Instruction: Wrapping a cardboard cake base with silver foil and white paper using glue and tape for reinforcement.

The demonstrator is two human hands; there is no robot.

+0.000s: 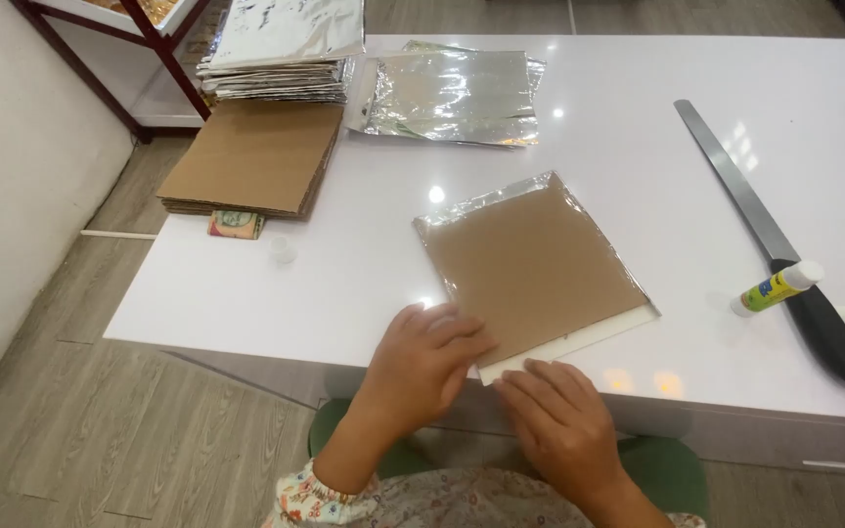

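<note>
We see our left hand (427, 357) lying flat, its fingers (462, 332) spread slightly apart and pressed down on the near corner of a brown cardboard square (530, 269); they clamp nothing, only bear on its surface. Our right hand (559, 416) rests just beside it, fingers (555, 376) close together and flat along the near edge, where a silver foil sheet (579, 340) shows as a pale strip sticking out from under the cardboard. The foil is already folded up over the far and left edges of the square, making a shiny border there. The square sits turned at an angle near the front edge of the white bench (364, 264).

To the right we find a glue stick (777, 287) lying on its side, touching a long knife (765, 235) with a dark handle that runs diagonally across the bench. Farther back lies a loose pile of foil sheets (454, 96). At the far left corner a stack of plain cardboard squares (256, 156) overhangs the bench edge, and beyond it stands a stack of foil-wrapped boards (281, 54). A small clear cap (283, 250) sits near the plain stack.
</note>
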